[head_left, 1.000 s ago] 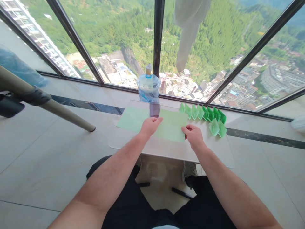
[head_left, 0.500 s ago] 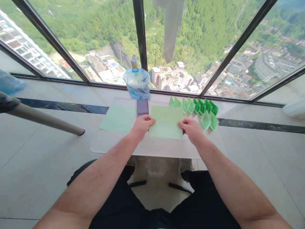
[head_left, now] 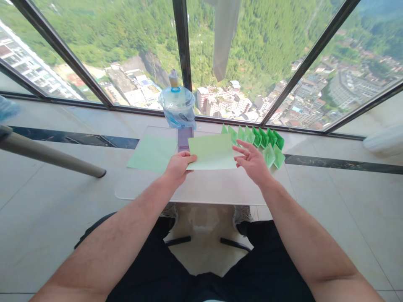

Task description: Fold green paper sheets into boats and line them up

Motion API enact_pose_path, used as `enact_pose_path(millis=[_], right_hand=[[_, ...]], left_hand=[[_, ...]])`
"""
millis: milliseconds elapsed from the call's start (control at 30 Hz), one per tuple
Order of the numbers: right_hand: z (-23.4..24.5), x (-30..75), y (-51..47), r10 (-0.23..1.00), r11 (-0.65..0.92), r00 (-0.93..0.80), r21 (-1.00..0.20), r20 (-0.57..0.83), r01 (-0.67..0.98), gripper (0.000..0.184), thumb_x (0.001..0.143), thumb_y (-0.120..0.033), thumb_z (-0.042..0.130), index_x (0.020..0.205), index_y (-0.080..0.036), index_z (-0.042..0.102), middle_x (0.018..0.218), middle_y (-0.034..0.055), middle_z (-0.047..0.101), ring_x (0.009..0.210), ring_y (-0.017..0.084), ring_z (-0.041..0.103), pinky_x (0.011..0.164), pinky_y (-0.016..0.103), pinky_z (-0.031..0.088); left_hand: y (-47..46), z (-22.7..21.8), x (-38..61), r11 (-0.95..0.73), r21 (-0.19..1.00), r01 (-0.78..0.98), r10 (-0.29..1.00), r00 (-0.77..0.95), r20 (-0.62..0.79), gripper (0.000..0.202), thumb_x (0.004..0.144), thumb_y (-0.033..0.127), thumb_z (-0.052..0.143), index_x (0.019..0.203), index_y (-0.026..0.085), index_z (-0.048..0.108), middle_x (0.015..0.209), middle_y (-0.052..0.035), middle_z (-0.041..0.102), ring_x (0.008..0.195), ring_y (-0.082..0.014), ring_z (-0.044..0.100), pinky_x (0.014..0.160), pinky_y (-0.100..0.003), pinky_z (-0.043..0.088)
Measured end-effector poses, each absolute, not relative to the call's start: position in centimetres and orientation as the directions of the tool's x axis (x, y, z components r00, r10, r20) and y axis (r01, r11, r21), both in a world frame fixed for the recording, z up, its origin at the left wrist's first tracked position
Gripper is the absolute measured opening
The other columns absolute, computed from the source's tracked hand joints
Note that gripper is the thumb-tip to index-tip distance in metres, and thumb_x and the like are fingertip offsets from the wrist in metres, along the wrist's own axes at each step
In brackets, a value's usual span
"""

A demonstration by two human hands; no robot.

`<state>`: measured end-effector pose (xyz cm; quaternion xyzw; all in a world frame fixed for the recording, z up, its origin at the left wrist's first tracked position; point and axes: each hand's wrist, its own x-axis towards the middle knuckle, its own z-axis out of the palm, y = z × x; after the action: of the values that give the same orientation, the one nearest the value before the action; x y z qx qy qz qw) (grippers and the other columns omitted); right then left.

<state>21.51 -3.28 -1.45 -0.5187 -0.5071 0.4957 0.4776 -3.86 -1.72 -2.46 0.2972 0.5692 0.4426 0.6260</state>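
Observation:
A light green sheet of paper (head_left: 214, 152) is held above the white table (head_left: 201, 186). My left hand (head_left: 179, 165) pinches its left edge, thumb on top. At the right edge, my right hand (head_left: 252, 161) has its fingers spread and grips nothing; whether a fingertip touches the paper I cannot tell. More pale green paper (head_left: 153, 153) lies flat on the left of the table. Several folded green paper pieces (head_left: 256, 136) stand in a row at the back right, with two paler ones (head_left: 273, 157) in front.
Behind the sheet lies a purple rectangular object (head_left: 184, 138). A large clear water jug (head_left: 177, 105) stands by the window at the back. A grey pole (head_left: 53, 153) slants in from the left. Below the table's front edge are my legs and shoes.
My right hand has let go of the sheet and its fingers have opened. The sheet now tilts, still in my left hand. The whole view has shifted slightly.

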Motion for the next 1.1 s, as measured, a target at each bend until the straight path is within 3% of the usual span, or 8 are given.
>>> enact_pose_path(millis=[133,267,333,433,567,667,900,1100], right_hand=[[-1.4,22.0,-3.5,0.988,0.049,-0.15,-0.986,0.025,0.158,0.047,0.065,-0.021,0.073,0.112,-0.026,0.073,0.143,0.009,0.057,0.104,0.023,0.067,0.076,0.032,0.056],[-2.2,21.9,-3.3,0.996,0.032,-0.092,-0.984,0.016,0.173,0.018,0.066,-0.028,0.079,0.082,-0.02,0.077,0.098,0.007,0.075,0.087,0.021,0.068,0.074,0.033,0.053],[-2.5,21.9,-3.0,0.999,0.014,-0.036,-0.982,0.007,0.186,0.016,0.069,-0.034,0.08,0.074,-0.019,0.075,0.076,0.0033,0.072,0.073,0.018,0.065,0.068,0.032,0.051],[-2.8,21.9,-2.8,0.999,-0.001,0.042,-0.983,0.006,0.186,0.022,0.069,-0.04,0.08,0.072,-0.019,0.073,0.068,0.0018,0.07,0.066,0.017,0.061,0.065,0.032,0.049],[-2.9,21.7,-2.8,0.999,-0.015,0.053,-0.991,-0.007,0.134,0.022,0.069,-0.039,0.081,0.076,-0.019,0.075,0.071,0.0031,0.072,0.065,0.016,0.062,0.066,0.032,0.049],[-2.9,21.4,-2.9,0.998,-0.027,0.052,-0.996,-0.022,0.09,0.021,0.068,-0.037,0.081,0.077,-0.018,0.075,0.075,0.0041,0.074,0.066,0.016,0.063,0.066,0.032,0.051],[-2.9,20.5,-3.3,0.997,-0.079,0.009,-0.997,-0.079,-0.008,0.025,0.066,-0.037,0.083,0.081,-0.019,0.075,0.078,0.0043,0.074,0.075,0.018,0.065,0.066,0.032,0.055],[-3.4,19.5,-3.4,0.992,-0.086,0.087,-0.992,-0.094,-0.089,0.025,0.068,-0.041,0.082,0.078,-0.019,0.075,0.074,0.0012,0.069,0.071,0.015,0.06,0.066,0.031,0.057]], left_hand=[[-1.7,-2.9,-3.6,0.429,0.858,-0.284,0.897,0.017,-0.442,0.027,0.054,0.023,0.079,0.065,0.018,0.054,0.065,0.0015,0.06,0.056,-0.0112,0.057,0.048,-0.022,0.04],[-1.6,-3.3,-3.3,0.451,0.837,-0.309,0.89,0.094,-0.445,0.024,0.057,0.018,0.077,0.071,0.016,0.057,0.064,-0.0008,0.062,0.052,-0.0119,0.059,0.045,-0.021,0.039],[-1.6,-3.0,-3.2,0.454,0.825,-0.337,0.889,0.101,-0.447,0.031,0.06,0.015,0.071,0.09,0.016,0.062,0.071,-0.0039,0.068,0.056,-0.0152,0.065,0.046,-0.021,0.041],[-1.7,-2.3,-3.1,0.381,0.82,-0.427,0.922,0.107,-0.373,0.056,0.06,0.01,0.064,0.115,0.019,0.06,0.085,-0.0048,0.072,0.076,-0.022,0.074,0.061,-0.028,0.054],[-1.9,-1.8,-2.8,0.285,0.848,-0.446,0.958,0.166,-0.235,0.044,0.057,0.01,0.073,0.1,0.017,0.067,0.094,-0.0044,0.073,0.094,-0.0213,0.071,0.083,-0.035,0.056],[-2.0,-2.0,-2.6,0.221,0.885,-0.41,0.972,0.164,-0.167,0.03,0.062,0.024,0.083,0.087,0.017,0.069,0.095,-0.0049,0.073,0.093,-0.0188,0.068,0.087,-0.036,0.055],[-1.3,-3.4,-2.7,0.076,0.961,-0.265,0.978,-0.167,-0.123,0.029,0.056,0.035,0.087,0.067,0.017,0.067,0.058,0.0026,0.058,0.059,-0.0105,0.053,0.058,-0.025,0.042],[-1.6,-3.1,-2.3,0.008,0.989,-0.146,0.971,-0.235,-0.043,0.027,0.058,0.034,0.084,0.069,0.017,0.066,0.061,0.0025,0.06,0.057,-0.0101,0.051,0.057,-0.024,0.037]])
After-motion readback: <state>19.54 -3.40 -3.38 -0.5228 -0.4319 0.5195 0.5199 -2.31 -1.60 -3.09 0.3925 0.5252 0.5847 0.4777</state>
